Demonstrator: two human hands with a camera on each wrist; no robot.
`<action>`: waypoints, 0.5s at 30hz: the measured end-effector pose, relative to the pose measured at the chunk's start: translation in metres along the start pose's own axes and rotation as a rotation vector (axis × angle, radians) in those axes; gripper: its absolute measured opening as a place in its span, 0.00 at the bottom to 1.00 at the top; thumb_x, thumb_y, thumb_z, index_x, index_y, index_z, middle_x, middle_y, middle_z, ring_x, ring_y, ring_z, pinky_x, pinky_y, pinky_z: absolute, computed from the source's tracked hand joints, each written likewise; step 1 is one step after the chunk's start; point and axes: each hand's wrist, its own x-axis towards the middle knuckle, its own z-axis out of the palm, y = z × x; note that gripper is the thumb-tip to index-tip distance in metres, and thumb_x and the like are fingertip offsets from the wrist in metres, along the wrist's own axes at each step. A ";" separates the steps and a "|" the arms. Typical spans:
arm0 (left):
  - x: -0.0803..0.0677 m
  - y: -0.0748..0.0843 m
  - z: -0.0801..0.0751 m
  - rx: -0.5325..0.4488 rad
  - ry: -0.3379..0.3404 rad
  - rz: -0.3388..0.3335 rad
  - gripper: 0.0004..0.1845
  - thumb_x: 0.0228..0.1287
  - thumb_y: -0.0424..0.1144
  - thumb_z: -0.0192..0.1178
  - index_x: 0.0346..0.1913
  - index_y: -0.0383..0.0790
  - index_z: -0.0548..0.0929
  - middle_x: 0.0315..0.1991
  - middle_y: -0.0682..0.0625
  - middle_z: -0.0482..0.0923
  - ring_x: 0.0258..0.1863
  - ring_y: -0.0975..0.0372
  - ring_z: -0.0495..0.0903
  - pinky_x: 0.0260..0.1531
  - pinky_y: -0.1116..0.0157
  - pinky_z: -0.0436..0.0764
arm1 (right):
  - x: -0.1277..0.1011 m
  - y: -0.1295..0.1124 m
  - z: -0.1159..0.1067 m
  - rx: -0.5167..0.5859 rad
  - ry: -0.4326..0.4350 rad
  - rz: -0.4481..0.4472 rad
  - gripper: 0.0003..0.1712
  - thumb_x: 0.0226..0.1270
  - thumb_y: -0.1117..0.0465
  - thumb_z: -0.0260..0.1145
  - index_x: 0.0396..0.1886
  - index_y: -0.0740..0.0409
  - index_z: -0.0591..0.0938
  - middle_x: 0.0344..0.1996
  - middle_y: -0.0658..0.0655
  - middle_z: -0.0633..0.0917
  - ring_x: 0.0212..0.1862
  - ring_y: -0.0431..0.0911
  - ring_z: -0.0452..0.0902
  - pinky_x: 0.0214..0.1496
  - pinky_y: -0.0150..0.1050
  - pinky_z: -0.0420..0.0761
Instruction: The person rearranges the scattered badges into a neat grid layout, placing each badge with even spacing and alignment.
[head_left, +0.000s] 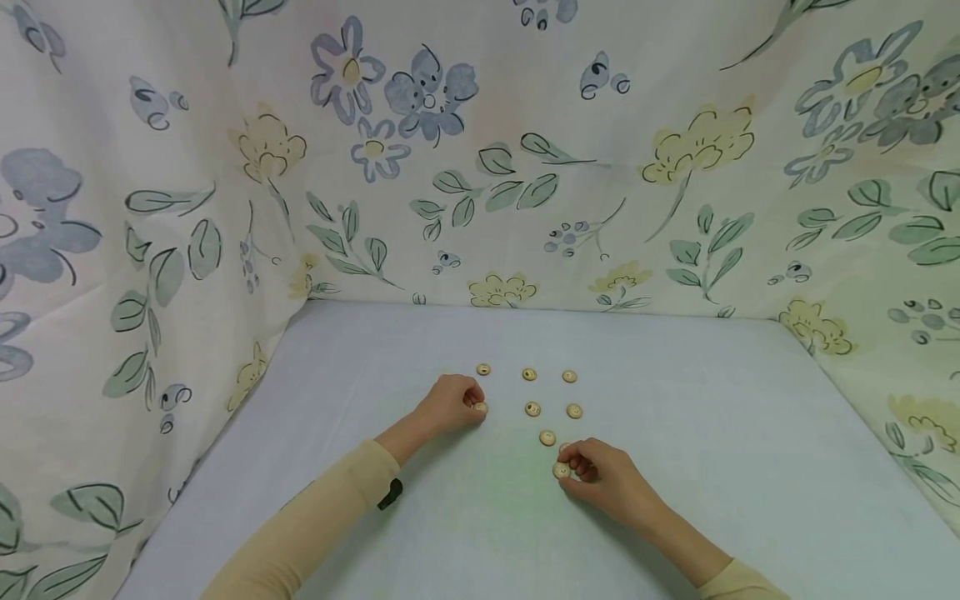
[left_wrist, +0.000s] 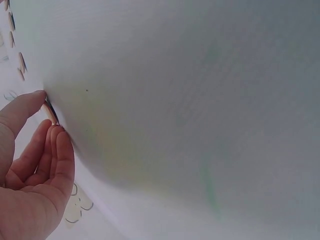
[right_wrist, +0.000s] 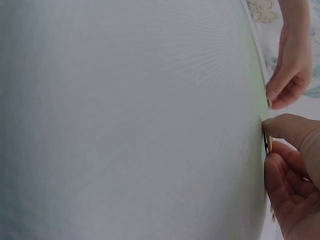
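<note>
Several small tan wooden buttons lie in loose rows on the pale grey table. My left hand pinches a button at the left end of the middle row, low on the table. The left wrist view shows that button edge-on between thumb and fingertips of the left hand. My right hand pinches another button just below the lone button. In the right wrist view the right hand holds this button against the table.
Loose buttons lie at the back row and middle. A flowered cloth hangs as walls behind and on both sides of the table. Both arms wear beige sleeves.
</note>
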 end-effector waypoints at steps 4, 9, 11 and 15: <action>-0.001 0.000 0.000 -0.004 0.007 0.002 0.07 0.54 0.32 0.70 0.36 0.35 0.83 0.29 0.50 0.77 0.31 0.63 0.72 0.36 0.65 0.74 | 0.000 0.000 0.000 -0.004 -0.005 0.005 0.15 0.54 0.68 0.74 0.42 0.56 0.82 0.32 0.45 0.79 0.35 0.39 0.75 0.36 0.31 0.79; 0.000 -0.005 0.002 -0.007 0.024 0.030 0.08 0.53 0.31 0.70 0.36 0.35 0.83 0.29 0.51 0.77 0.30 0.64 0.73 0.35 0.67 0.74 | 0.000 -0.001 0.000 -0.004 -0.005 0.008 0.15 0.54 0.68 0.74 0.42 0.56 0.82 0.33 0.45 0.79 0.35 0.39 0.75 0.36 0.32 0.79; 0.000 -0.007 0.003 -0.011 0.024 0.035 0.08 0.54 0.31 0.70 0.36 0.35 0.83 0.29 0.51 0.77 0.31 0.63 0.73 0.35 0.66 0.74 | 0.000 -0.001 0.000 -0.001 -0.003 0.008 0.15 0.55 0.68 0.74 0.42 0.56 0.82 0.33 0.45 0.80 0.35 0.39 0.75 0.36 0.32 0.79; -0.003 -0.009 0.003 -0.025 0.031 0.063 0.07 0.53 0.31 0.69 0.35 0.34 0.83 0.28 0.51 0.76 0.30 0.62 0.73 0.35 0.65 0.75 | 0.000 0.000 0.000 0.005 -0.004 0.005 0.15 0.55 0.68 0.74 0.43 0.56 0.82 0.33 0.45 0.80 0.35 0.40 0.76 0.36 0.32 0.79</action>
